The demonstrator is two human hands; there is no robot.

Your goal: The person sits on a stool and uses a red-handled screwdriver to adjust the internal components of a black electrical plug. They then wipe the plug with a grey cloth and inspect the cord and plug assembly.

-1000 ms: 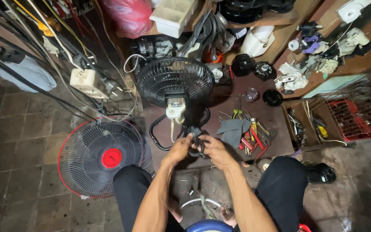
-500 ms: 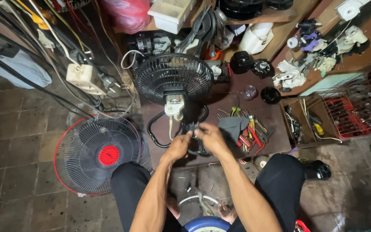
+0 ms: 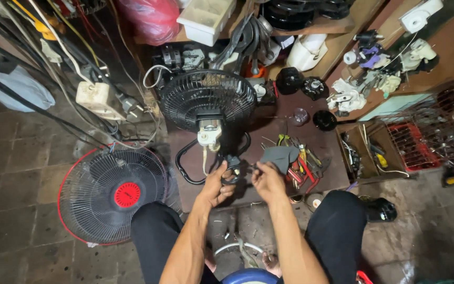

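Where both hands meet, black part [image 3: 232,168] sits pinched.

A cramped fan-repair workshop: a black fan [image 3: 207,100] stands on a low brown bench [image 3: 258,184] strewn with pliers and screwdrivers [image 3: 300,163], a red-rimmed fan grille [image 3: 114,194] leans at the bench's left edge, tangled cables and plugs [image 3: 101,100] hang there, and spare parts crowd the shelves [image 3: 374,68]

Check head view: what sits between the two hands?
A small black part, pinched by the left hand; the right hand grips its thin lead. Head view only.
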